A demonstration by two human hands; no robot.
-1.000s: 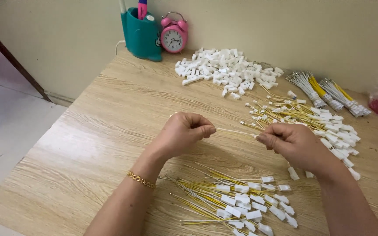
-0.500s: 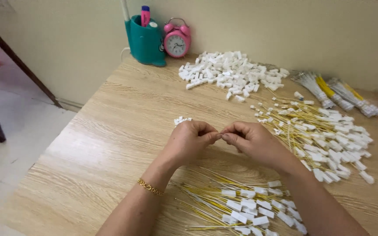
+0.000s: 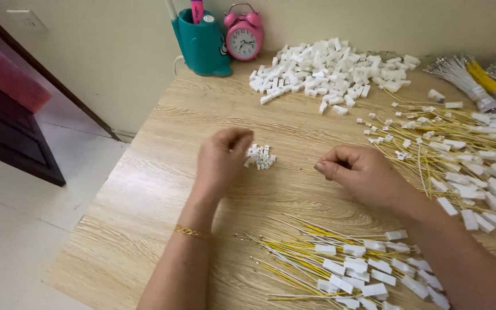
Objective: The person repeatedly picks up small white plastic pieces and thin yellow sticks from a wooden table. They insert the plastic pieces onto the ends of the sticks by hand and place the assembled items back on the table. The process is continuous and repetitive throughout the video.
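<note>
My left hand (image 3: 220, 159) hovers over the wooden table (image 3: 144, 189) with its fingers curled. Its fingertips are right beside a small cluster of white plastic connectors (image 3: 260, 157); what they pinch is hidden. My right hand (image 3: 361, 172) rests to the right of that cluster, fingers closed, and a thin yellow wire (image 3: 304, 170) seems to stick out from its fingertips. A gold bracelet (image 3: 190, 232) is on my left wrist. Below my hands lies a pile of yellow and white wires with white connectors (image 3: 351, 267).
A heap of loose white connectors (image 3: 331, 72) lies at the back. Many yellow wires with white tags (image 3: 460, 149) cover the right side, with bundled wires (image 3: 472, 80) behind them. A teal pen holder (image 3: 203, 43) and a pink alarm clock (image 3: 242, 35) stand by the wall.
My hands held a wire stretched between them, came together, and have now parted. My left hand has gone to the small connector cluster. The view has shifted right.
</note>
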